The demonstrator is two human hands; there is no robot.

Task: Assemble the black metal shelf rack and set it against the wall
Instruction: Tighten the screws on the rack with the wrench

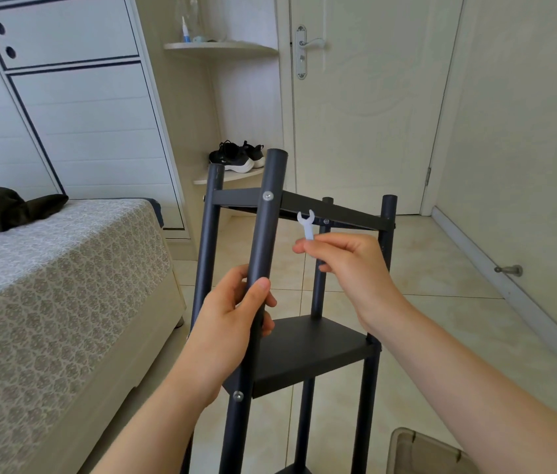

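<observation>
The black shelf rack (311, 350) stands upright on the tiled floor (441, 319), in the middle of the view, with the bed (47, 285) on its left and the bare wall (526, 131) well apart on its right. It has four round poles, and a top shelf (345, 215) and a middle shelf are already fixed between them. The left hand (232, 319) grips the near pole (265, 234). Its fingers and thumb (260, 288) are curled right round the pole, a bit above the middle shelf. The right hand (349, 265) is up in front of the top shelf. Its thumb and fingertips are pressed together and pinch the handle of a small white wrench (307, 222). The open mouth of the wrench points up and sits just in front of the top shelf's edge, not on any bolt. A silver screw (267, 196) shows on the near pole, up and to the left of the wrench. Another small screw (326, 221) sits just to the right of the wrench's mouth. I think this is the tightening step, with the rack nearly built. The next move would need the wrench's mouth slid onto a bolt or nut and turned, while the left hand holds the rack steady so it does not wobble. After that the rack has to go against a wall. Far behind it are a white door (366, 114) and black shoes (236, 157) on a corner shelf. A grey box (420, 453) sits near, at the bottom right.
</observation>
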